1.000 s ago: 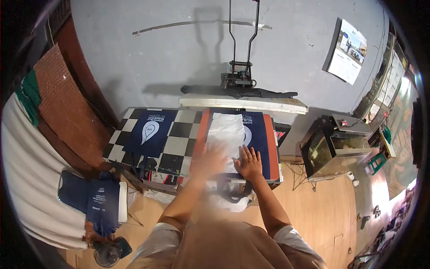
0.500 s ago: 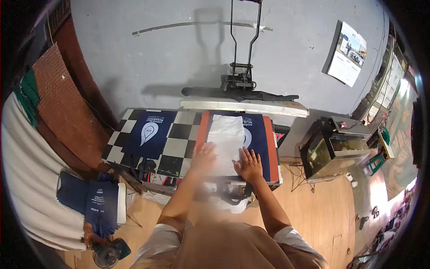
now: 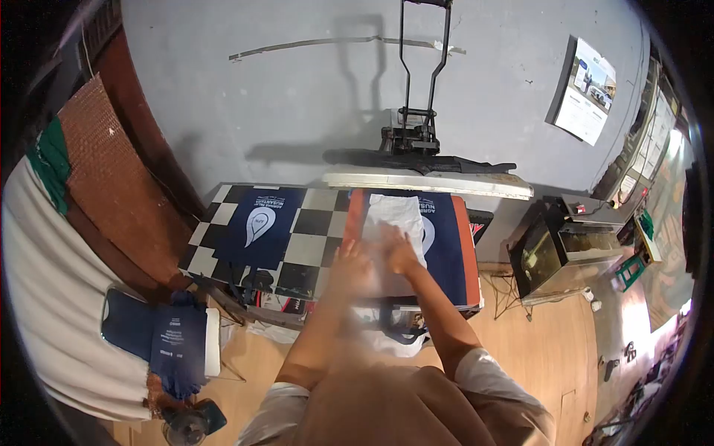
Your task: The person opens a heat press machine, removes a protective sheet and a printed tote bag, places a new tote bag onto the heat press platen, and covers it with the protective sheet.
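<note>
A crumpled white sheet (image 3: pixel 401 210) lies over part of a navy cloth bag (image 3: pixel 448 256) with a white printed emblem. Under the bag is an orange-brown board (image 3: pixel 470 260). My left hand (image 3: pixel 352 263) is at the sheet's left edge, fingers spread and slightly blurred, with nothing in it. On the middle of the sheet rests my right hand (image 3: pixel 401 255), its fingers stretched out but smeared by motion. Dark bag handles hang over the near edge of the table.
Another printed navy bag (image 3: pixel 260 227) lies on the checkered table top (image 3: pixel 316 249) at left. A black metal press-like frame (image 3: pixel 410 137) stands behind, above a white ledge (image 3: pixel 431 183). More navy bags (image 3: pixel 178 334) are piled on a stool, and a glass tank (image 3: pixel 561 256) stands right.
My right hand has moved left and up from the navy bag onto the white sheet. My left hand stays by the sheet's left edge. The view has shifted slightly.
</note>
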A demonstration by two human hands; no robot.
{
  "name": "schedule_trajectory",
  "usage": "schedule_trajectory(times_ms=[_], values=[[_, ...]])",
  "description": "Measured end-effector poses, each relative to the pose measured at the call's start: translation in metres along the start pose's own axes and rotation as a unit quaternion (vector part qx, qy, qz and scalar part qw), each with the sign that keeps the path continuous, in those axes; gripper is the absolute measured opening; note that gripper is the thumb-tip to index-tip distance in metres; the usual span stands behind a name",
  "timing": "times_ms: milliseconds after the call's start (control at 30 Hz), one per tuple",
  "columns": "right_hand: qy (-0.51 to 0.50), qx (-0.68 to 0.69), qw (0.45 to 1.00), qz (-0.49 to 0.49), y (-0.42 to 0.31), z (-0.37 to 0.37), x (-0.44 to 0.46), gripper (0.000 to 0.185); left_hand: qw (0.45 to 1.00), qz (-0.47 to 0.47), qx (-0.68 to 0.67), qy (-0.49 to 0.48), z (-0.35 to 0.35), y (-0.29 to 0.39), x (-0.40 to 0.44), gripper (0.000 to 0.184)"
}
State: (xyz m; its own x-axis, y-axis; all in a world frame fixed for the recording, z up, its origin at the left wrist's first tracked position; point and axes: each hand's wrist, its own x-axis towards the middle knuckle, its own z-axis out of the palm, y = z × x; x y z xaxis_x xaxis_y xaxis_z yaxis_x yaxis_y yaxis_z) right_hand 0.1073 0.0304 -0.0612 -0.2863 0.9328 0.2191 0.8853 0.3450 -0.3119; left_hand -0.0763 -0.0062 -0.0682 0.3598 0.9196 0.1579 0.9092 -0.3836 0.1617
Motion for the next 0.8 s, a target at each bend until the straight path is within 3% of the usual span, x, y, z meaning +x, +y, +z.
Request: schedule_trajectory(times_ms=[167, 400, 567, 667, 800], values=[[0.001, -0.027, 0.999, -0.030, 0.012, 0.037, 0.016, 0.064, 1.000, -0.012, -0.026, 0.001, 0.000, -0.001, 0.002, 0.060], [0.041, -0.013, 0.998, 0.041, 0.033, 0.015, 0.014, 0.066, 0.998, -0.003, -0.045, 0.036, 0.008, -0.004, 0.003, 0.061], [0.084, -0.008, 0.996, 0.038, 0.080, 0.013, 0.011, 0.069, 0.999, -0.002, -0.040, 0.026, -0.001, 0.001, 0.000, 0.059], [-0.002, -0.046, 0.989, 0.142, 0.074, -0.023, 0.001, 0.071, 0.998, -0.007, -0.049, 0.025, -0.002, 0.001, 0.000, 0.059], [0.064, -0.118, 0.963, 0.233, 0.082, -0.009, -0.014, 0.074, 0.999, -0.005, -0.033, 0.025, -0.001, 0.002, -0.001, 0.058]])
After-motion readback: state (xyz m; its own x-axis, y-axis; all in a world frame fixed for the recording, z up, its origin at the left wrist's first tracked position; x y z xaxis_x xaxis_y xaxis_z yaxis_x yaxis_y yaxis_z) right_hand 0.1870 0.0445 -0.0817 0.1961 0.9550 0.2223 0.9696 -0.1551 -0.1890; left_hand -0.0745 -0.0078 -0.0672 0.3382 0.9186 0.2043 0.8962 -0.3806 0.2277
